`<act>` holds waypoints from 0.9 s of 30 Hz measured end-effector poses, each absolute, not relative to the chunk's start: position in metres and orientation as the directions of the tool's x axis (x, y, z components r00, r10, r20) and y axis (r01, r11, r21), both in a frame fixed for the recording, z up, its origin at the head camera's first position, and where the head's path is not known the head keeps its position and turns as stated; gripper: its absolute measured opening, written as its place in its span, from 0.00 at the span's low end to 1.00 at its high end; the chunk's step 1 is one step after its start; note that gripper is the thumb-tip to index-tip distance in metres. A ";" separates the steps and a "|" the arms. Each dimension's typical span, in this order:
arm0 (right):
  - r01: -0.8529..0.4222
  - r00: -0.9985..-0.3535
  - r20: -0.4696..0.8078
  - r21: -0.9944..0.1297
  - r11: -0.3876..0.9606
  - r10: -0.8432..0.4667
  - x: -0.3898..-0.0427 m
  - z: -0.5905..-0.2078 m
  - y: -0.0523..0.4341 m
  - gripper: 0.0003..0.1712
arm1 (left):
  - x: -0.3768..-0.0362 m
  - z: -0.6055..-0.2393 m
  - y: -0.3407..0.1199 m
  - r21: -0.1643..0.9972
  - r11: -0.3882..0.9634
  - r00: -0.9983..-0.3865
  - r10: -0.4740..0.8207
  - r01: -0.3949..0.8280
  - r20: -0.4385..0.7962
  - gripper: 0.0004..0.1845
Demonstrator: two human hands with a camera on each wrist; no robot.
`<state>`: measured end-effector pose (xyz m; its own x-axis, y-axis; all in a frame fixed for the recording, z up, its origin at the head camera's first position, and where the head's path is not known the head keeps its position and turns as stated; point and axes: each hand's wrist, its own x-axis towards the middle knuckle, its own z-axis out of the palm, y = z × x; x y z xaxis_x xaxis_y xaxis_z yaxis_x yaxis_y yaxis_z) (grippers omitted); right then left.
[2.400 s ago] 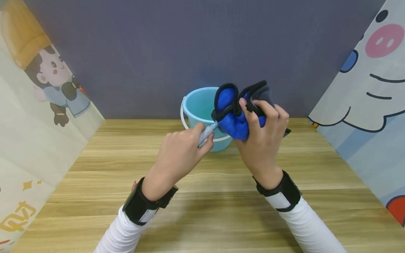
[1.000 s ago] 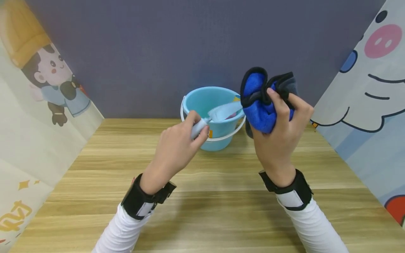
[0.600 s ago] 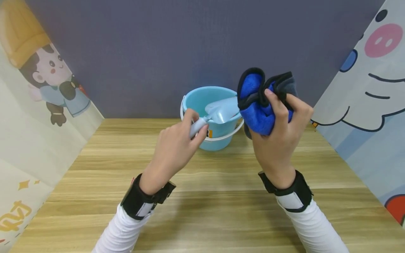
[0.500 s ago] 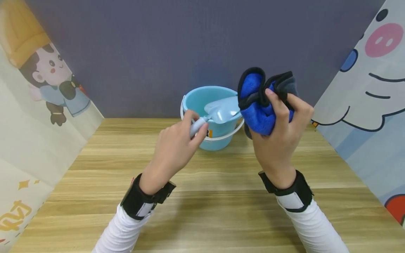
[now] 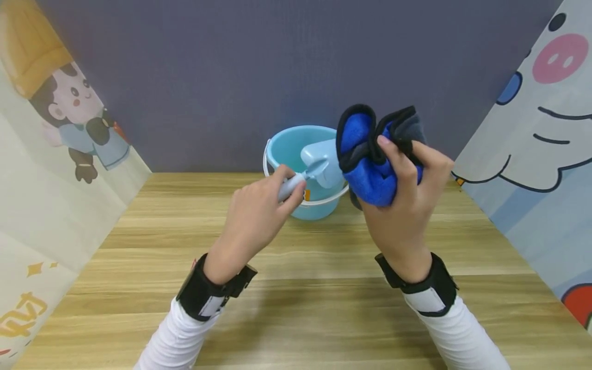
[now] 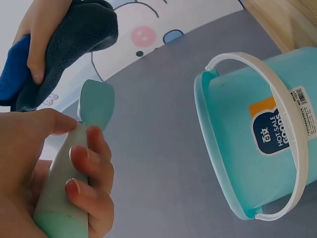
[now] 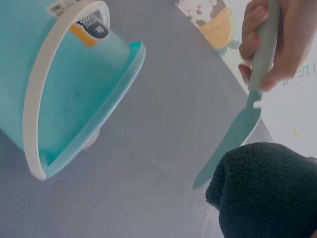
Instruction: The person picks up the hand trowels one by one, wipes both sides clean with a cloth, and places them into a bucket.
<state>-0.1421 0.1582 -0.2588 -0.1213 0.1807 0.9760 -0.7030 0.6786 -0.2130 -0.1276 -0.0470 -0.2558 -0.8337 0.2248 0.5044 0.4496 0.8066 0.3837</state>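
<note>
A wooden table [image 5: 296, 308] carries a light blue bucket [image 5: 296, 149] before a grey wall. Above it, the left hand [image 5: 259, 218] curls its fingers around the handle of a pale blue toy shovel [image 5: 319, 164], whose blade is just beside the bunched blue cloth [image 5: 365, 164] that the right hand [image 5: 407, 205] grips.

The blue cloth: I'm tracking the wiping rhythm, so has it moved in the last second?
Yes. The blue cloth in the right hand has shifted left and down, now overlapping the bucket rim and closer to the shovel.
</note>
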 end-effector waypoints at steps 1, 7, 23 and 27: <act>-0.714 -0.121 0.980 -0.198 0.671 0.160 -0.141 -0.260 0.157 0.24 | -0.128 -0.256 -0.047 0.377 0.807 -0.830 0.228 0.454 0.510 0.14; -0.747 -0.123 0.992 -0.071 0.661 -0.031 -0.137 -0.270 0.149 0.27 | -0.129 -0.260 -0.048 0.336 0.803 -0.794 0.255 0.492 0.552 0.13; -0.761 -0.240 0.937 -0.018 0.648 -0.255 -0.137 -0.275 0.147 0.29 | -0.123 -0.264 -0.046 0.020 0.788 -0.504 0.374 0.616 0.779 0.21; -0.760 -0.219 0.949 -0.020 0.649 -0.226 -0.138 -0.273 0.148 0.27 | -0.123 -0.265 -0.046 0.012 0.760 -0.467 0.387 0.650 0.795 0.21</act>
